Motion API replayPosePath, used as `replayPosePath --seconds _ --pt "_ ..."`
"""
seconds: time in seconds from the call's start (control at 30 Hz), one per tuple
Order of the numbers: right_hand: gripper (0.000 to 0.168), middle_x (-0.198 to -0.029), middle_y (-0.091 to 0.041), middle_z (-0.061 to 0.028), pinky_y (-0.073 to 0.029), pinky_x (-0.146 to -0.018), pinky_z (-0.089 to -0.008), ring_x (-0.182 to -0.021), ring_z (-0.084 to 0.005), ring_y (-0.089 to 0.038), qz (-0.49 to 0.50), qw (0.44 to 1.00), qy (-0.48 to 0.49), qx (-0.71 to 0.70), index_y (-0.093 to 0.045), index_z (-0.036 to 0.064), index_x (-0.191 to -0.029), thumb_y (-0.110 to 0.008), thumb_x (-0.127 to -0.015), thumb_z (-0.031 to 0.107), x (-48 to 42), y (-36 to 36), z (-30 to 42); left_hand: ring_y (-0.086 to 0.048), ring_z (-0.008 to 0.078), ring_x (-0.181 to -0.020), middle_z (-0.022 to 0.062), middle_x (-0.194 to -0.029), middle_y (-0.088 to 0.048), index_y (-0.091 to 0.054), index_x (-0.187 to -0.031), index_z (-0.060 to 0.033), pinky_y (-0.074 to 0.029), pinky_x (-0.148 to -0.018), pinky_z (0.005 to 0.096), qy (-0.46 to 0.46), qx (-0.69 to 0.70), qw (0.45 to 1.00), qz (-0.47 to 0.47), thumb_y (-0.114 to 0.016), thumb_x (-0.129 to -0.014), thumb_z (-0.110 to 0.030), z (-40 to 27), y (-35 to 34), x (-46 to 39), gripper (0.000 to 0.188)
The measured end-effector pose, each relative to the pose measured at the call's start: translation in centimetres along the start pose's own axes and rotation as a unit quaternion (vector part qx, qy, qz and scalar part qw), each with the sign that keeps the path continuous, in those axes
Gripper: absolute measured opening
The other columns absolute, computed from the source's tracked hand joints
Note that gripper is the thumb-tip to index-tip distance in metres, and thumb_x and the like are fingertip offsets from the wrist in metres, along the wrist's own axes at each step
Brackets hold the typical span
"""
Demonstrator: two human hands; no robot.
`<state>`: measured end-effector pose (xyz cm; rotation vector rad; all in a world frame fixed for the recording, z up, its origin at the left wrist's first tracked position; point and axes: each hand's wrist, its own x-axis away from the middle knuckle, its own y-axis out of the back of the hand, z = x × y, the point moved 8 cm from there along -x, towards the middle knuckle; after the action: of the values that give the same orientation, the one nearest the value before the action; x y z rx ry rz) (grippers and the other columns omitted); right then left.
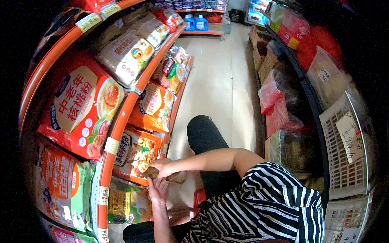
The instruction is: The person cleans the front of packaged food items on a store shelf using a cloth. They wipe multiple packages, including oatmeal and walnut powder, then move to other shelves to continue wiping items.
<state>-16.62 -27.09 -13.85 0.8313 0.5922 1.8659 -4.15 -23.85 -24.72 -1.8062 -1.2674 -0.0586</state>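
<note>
My right hand [164, 167] is closed around a brown cloth [150, 172], whose loose end hangs to the right. It sits at the front edge of an orange food bag [142, 152] on the lower shelf. Just below it, my left hand [158, 189] is raised, its fingertips close to the cloth. Whether those fingers grip the cloth is hard to tell. Beside the left hand lies a green and yellow printed bag [130, 200]. Another orange bag [156, 104] lies farther along the same shelf.
Orange-edged shelves [117, 130] on the left hold a large red bag [82, 109] and several others. White plastic baskets [343, 182] and a dark rack edge [316, 91] line the right. Pale floor [212, 85] runs between, toward blue detergent jugs [201, 23].
</note>
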Motion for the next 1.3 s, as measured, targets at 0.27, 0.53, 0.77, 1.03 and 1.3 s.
replayPosePath --seconds 0.27,0.53,0.77,1.03,1.3 --pt "0.051 -0.106 -0.064 -0.0172 -0.052 -0.080 -0.0441 -0.100 -0.0335 -0.062 0.025 0.982 0.001 0.187 -0.055 0.006 -0.119 -0.064 -0.070 0.014 0.6 0.1 -0.9 -0.060 0.0164 -0.081 0.0015 -0.091 -0.061 -0.055 -0.121 -0.0073 -0.050 -0.077 0.0329 -0.032 -0.003 0.987 -0.159 -0.053 -0.096 -0.026 -0.9 2.2 0.8 0.031" --pt "0.030 -0.102 -0.067 -0.0170 -0.054 -0.073 -0.0423 -0.092 -0.0303 -0.067 0.153 0.925 0.132 0.323 -0.065 0.003 -0.099 -0.065 -0.072 0.015 0.7 -8.2 2.0 -0.034 0.0091 -0.044 -0.0061 -0.056 -0.039 -0.059 -0.088 -0.0129 -0.036 -0.045 0.0296 -0.072 0.090 0.979 -0.170 -0.053 -0.097 -0.039 -2.6 0.9 2.5 0.028" --pt "0.013 -0.082 -0.070 -0.0143 -0.055 -0.063 -0.0422 -0.080 -0.0294 -0.068 0.099 0.891 0.258 0.359 -0.070 0.005 -0.071 -0.064 -0.065 0.014 2.0 -9.5 3.5 -0.038 0.0091 -0.051 -0.0042 -0.064 -0.044 -0.059 -0.098 -0.0111 -0.035 -0.049 0.0246 -0.123 -0.019 0.980 -0.156 -0.054 -0.095 -0.019 -3.9 -2.5 3.6 0.010" --pt "0.032 -0.106 -0.065 -0.0187 -0.054 -0.075 -0.0407 -0.095 -0.0290 -0.066 0.130 0.916 0.088 0.369 -0.067 0.002 -0.103 -0.063 -0.072 0.012 0.9 -5.0 3.9 -0.056 0.0093 -0.082 0.0012 -0.093 -0.060 -0.057 -0.107 -0.0037 -0.047 -0.073 0.0230 -0.346 -0.159 0.907 -0.181 -0.058 -0.089 0.003 -6.8 -2.9 5.2 0.019" --pt "0.069 -0.123 -0.054 -0.0214 -0.049 -0.086 -0.0455 -0.108 -0.0366 -0.058 -0.062 0.989 0.073 0.110 -0.040 0.010 -0.139 -0.067 -0.077 0.022 1.3 0.2 4.2 -0.053 0.0187 -0.103 0.0081 -0.119 -0.048 -0.045 -0.133 -0.0049 -0.045 -0.091 0.0332 -0.361 -0.166 0.869 -0.295 -0.065 -0.087 -0.009 -7.0 -1.6 7.4 0.050"
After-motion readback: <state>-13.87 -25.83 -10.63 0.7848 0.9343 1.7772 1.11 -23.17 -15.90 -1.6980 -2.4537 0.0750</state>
